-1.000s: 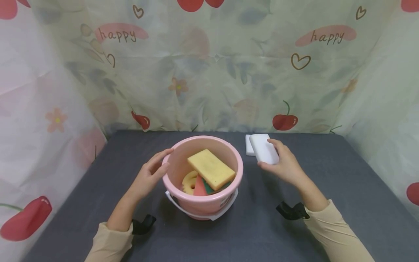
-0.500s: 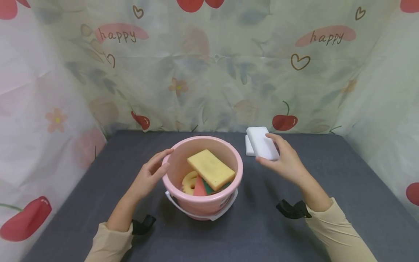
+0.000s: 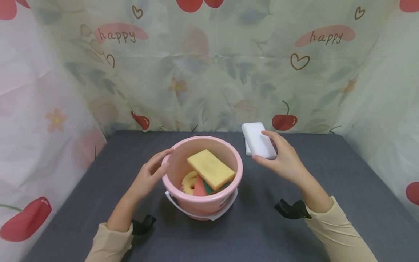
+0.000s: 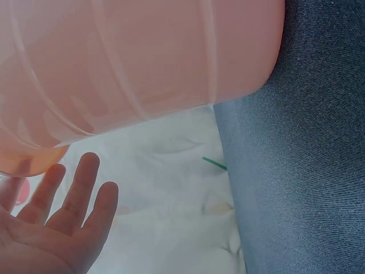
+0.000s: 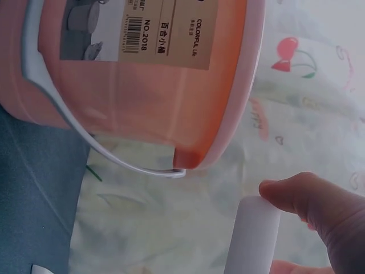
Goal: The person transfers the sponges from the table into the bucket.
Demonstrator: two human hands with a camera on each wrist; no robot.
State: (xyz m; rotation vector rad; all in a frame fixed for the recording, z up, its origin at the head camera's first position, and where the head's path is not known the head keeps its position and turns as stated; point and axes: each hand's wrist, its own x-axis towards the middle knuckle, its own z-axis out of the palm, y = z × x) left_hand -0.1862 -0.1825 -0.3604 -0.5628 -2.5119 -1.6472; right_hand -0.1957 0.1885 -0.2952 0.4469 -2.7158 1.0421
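Observation:
My right hand (image 3: 284,158) pinches a white sponge block (image 3: 260,141) between thumb and fingers, held in the air to the right of a pink bucket (image 3: 203,199). Beneath it on the table a second white block (image 3: 247,150) shows in part. The right wrist view has the thumb (image 5: 291,194) against the end of the held block. At the bucket's left side my left hand (image 3: 147,178) touches the rim with loosely extended fingers. Inside the bucket, a yellow sponge (image 3: 211,169) lies tilted over a yellow ring-shaped piece (image 3: 189,183), a red piece (image 3: 200,187) and a green piece (image 3: 209,188).
The bucket's white handle (image 3: 212,217) hangs down at the front. A dark cloth (image 3: 262,233) covers the table. Patterned curtains (image 3: 216,72) stand behind it and at both sides.
My right hand has raised the white sponge block and carried it slightly left, so it covers more of the block beneath. The left hand and the bucket stay put.

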